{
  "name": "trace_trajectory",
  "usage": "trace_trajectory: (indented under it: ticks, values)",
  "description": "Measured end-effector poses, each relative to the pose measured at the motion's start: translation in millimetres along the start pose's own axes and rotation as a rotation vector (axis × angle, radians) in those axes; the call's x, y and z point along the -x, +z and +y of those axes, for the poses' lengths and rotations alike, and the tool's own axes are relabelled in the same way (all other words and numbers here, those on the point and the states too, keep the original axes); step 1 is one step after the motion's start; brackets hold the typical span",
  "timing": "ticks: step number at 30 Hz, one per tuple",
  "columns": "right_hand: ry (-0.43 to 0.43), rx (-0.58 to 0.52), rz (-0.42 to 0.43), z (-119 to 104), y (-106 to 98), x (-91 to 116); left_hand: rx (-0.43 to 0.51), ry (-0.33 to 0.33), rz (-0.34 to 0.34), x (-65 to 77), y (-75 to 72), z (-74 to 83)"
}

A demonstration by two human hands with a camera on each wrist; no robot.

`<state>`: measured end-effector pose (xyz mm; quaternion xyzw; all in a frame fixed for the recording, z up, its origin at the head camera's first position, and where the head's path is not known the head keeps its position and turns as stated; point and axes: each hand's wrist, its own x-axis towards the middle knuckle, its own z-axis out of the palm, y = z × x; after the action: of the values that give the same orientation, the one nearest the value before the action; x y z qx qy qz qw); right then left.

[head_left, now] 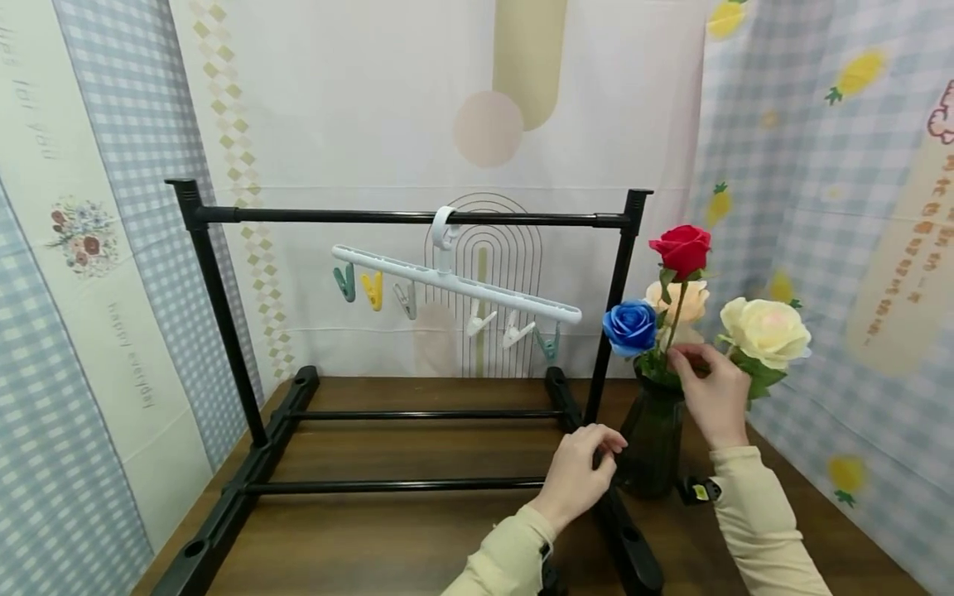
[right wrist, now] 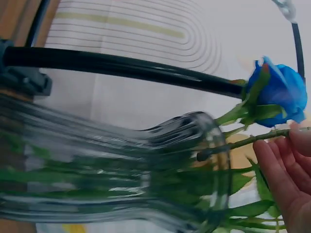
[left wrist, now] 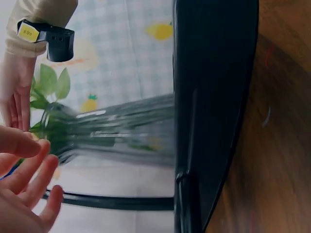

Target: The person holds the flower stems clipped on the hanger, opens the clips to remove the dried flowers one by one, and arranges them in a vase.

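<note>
My right hand (head_left: 714,389) pinches the stem (right wrist: 243,141) of a red rose (head_left: 680,251) between thumb and forefinger. The rose stands upright above the mouth of a dark glass vase (head_left: 650,443). In the right wrist view the stem's lower end overlaps the vase rim (right wrist: 222,170); whether it is inside cannot be told. A blue rose (head_left: 630,328), a peach rose (head_left: 689,300) and a cream rose (head_left: 765,332) stand in the vase, leaves around their stems. My left hand (head_left: 580,468), fingers loosely bent and holding nothing, hovers left of the vase.
A black rack (head_left: 417,217) stands left of the vase on the brown table (head_left: 417,451). From its top bar hangs a tilted pale blue hanger (head_left: 455,283) with several clips, including a yellow clip (head_left: 372,291). The rack's right foot (head_left: 633,546) lies close to the vase.
</note>
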<state>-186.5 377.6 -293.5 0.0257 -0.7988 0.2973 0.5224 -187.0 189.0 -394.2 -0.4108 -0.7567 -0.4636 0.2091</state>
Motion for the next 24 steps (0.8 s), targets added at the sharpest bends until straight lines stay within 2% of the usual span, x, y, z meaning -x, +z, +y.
trace_trajectory:
  ticks: [5,10,13,17,21,24]
  values:
    - [0.001,0.078,-0.003,5,1,5,0.05,-0.145,-0.091,-8.0,13.2,4.0]
    - [-0.053,0.245,-0.02,9,0,12,0.107,-0.295,-0.116,-21.9,23.6,5.9]
    - [-0.041,0.322,-0.096,10,-1,14,0.119,-0.341,-0.098,-33.1,28.3,5.8]
    - [0.03,0.345,-0.234,10,-4,12,0.076,-0.377,-0.09,-47.6,33.5,6.4]
    - [0.091,0.337,-0.349,10,-11,8,0.012,-0.397,-0.129,-57.7,40.9,8.8]
    - [0.127,0.327,-0.434,11,-16,4,0.002,-0.414,-0.158,-61.8,47.8,10.0]
